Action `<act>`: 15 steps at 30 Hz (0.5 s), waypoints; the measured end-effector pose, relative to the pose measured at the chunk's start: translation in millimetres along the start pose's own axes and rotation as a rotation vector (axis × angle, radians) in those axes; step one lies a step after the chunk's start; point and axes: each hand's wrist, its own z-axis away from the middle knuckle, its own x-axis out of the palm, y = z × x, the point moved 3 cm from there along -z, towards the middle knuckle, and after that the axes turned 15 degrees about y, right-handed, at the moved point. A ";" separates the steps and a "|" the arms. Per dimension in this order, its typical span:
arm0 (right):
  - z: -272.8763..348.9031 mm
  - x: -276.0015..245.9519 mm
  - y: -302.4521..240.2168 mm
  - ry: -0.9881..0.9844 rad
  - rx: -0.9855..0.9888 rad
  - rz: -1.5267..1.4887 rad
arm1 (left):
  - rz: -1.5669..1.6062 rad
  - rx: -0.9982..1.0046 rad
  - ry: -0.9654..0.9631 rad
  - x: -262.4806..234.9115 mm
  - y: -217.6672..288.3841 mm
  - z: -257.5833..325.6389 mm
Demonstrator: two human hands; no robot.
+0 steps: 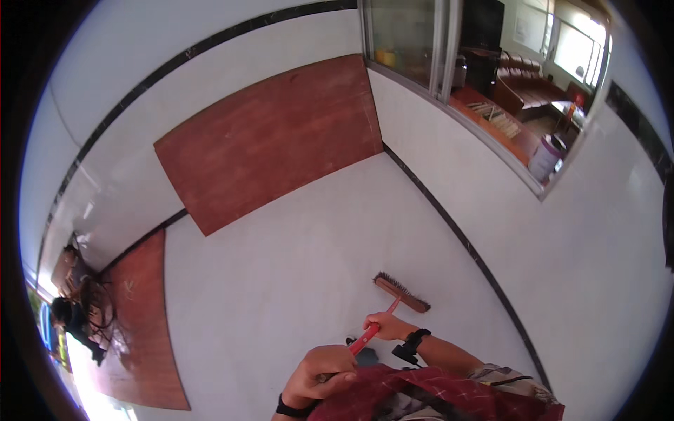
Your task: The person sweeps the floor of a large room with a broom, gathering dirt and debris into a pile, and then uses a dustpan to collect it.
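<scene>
1. Two hands I watch, the left hand [323, 368] nearest, the right hand [387, 327] beyond, fingers closed around the red broom handle [364, 339]; a loose left hold could, I judge, let it twist.
2. Just past the right fingers lies the broom head [401, 292]; I can't tell whether it touches the floor [281, 295].
3. Overreaching could knock it against the dark skirting [478, 260].

Soft, even light surrounds the larger red-brown board [270, 144], with washed-out glare at a window [581, 49] far to its right and an opening [88, 386] below its left end, while fisheye distortion bows its edges.
</scene>
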 end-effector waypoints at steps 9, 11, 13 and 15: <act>-163.3 -51.7 40.5 0.201 0.017 -0.001 | 0.009 -0.088 -0.047 -96.3 -47.2 -175.2; -208.3 -75.2 62.3 0.288 0.016 0.035 | 0.003 -0.013 -0.022 -108.4 -67.9 -219.7; -252.2 -101.3 82.6 0.364 -0.005 0.037 | 0.014 0.034 -0.007 -121.1 -96.5 -262.4; -297.9 -120.5 108.7 0.379 0.018 0.038 | -0.012 -0.013 0.014 -136.4 -125.9 -301.1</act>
